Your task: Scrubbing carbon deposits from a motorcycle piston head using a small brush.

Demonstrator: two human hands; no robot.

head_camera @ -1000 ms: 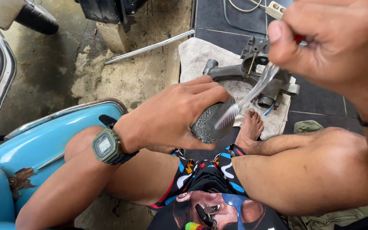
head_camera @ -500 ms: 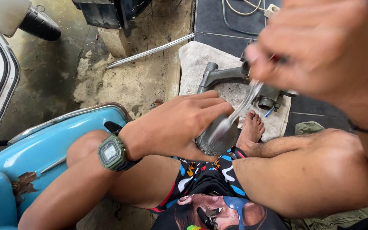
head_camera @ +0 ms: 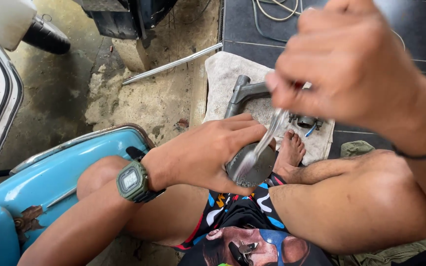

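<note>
My left hand [head_camera: 208, 150] wraps around a round grey metal part [head_camera: 252, 167] and holds it over my lap, with a green square watch [head_camera: 133, 181] on that wrist. My right hand [head_camera: 351, 69] is raised close to the camera and blurred. It grips a shiny metal tool [head_camera: 262, 145] whose tip rests on the face of the round part.
A grey cloth [head_camera: 223, 79] on the floor carries a grey metal arm piece [head_camera: 245, 93] and a small fitting [head_camera: 306, 120]. My bare foot [head_camera: 289, 150] rests at its edge. A light-blue scooter panel [head_camera: 55, 172] lies left. A metal rod [head_camera: 173, 64] lies on the concrete.
My right hand has lifted nearer to the camera and the tool's tip has shifted on the round part. My left hand keeps its grip on that part.
</note>
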